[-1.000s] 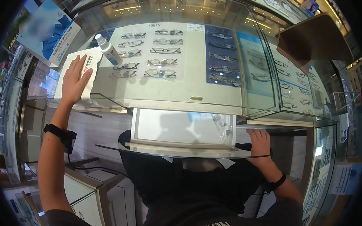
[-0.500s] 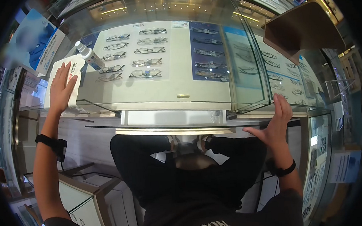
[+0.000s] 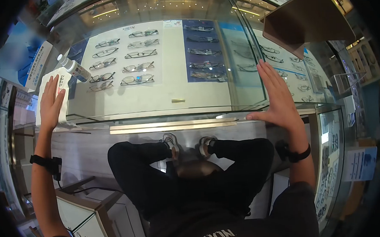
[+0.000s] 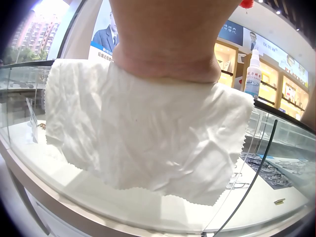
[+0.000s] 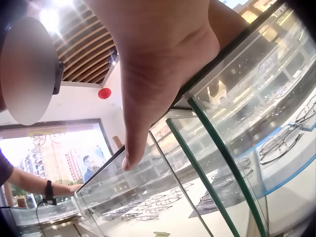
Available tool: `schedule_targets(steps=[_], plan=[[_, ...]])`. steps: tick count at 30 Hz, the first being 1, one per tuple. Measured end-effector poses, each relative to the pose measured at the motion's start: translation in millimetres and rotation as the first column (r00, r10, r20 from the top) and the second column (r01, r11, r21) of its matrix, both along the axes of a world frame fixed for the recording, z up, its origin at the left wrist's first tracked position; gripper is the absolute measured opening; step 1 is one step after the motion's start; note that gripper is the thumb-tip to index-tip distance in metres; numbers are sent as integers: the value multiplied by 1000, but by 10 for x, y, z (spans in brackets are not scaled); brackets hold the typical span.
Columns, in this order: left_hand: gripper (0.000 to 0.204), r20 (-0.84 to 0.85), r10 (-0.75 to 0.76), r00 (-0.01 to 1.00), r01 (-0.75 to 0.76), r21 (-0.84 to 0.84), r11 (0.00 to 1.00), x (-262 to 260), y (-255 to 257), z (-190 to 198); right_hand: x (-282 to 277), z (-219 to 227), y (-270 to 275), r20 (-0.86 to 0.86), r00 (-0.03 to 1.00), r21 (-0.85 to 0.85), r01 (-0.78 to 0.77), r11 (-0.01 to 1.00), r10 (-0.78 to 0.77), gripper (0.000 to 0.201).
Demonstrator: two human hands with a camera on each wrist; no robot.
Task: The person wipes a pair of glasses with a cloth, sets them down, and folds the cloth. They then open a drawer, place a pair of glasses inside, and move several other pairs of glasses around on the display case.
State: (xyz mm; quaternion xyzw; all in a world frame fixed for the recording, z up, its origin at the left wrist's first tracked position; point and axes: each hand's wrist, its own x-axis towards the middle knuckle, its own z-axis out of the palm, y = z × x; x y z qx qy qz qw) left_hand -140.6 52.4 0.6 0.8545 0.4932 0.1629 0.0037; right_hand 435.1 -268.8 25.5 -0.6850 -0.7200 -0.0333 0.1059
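Observation:
My left hand [image 3: 51,102] lies flat on a white cloth [image 4: 138,143] with a zigzag edge, spread on the glass counter top at the left. A white spray bottle [image 3: 75,68] stands just beyond its fingers, beside the cloth. My right hand [image 3: 279,96] is at the front of the counter top on the right, fingers straight and thumb spread to the left. In the right wrist view that thumb points down over the glass edge. Below the counter's front edge, the pale drawer front [image 3: 173,126] shows as a narrow strip; the drawer's inside is hidden.
Rows of eyeglasses [image 3: 140,54] lie under the glass, some on a dark blue panel [image 3: 203,51]. A brown board [image 3: 309,20] stands at the back right. A printed sign [image 3: 23,56] stands behind the cloth. My legs are below the drawer.
The drawer has slid inward under the counter. My right hand has risen from beside the drawer to the counter top. The left hand stays on the cloth while the head view shifts.

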Motion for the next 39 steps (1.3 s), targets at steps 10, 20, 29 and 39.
schedule_targets(steps=[10,20,29,39], plan=[[58,18,1,1000,-1,-12,1000,-49,54,-48,-15,-63,16,41,998,43,44,998,-45,124],[58,19,0,1000,1,-20,1000,-70,71,-53,-85,-132,36,-27,991,113,130,985,-127,112],[57,17,-5,1000,6,-24,1000,-94,84,-60,-102,-170,35,15,987,135,158,978,-161,110],[58,-48,-59,997,61,48,997,-142,137,-79,-227,-201,-19,-11,976,178,214,960,-216,100]])
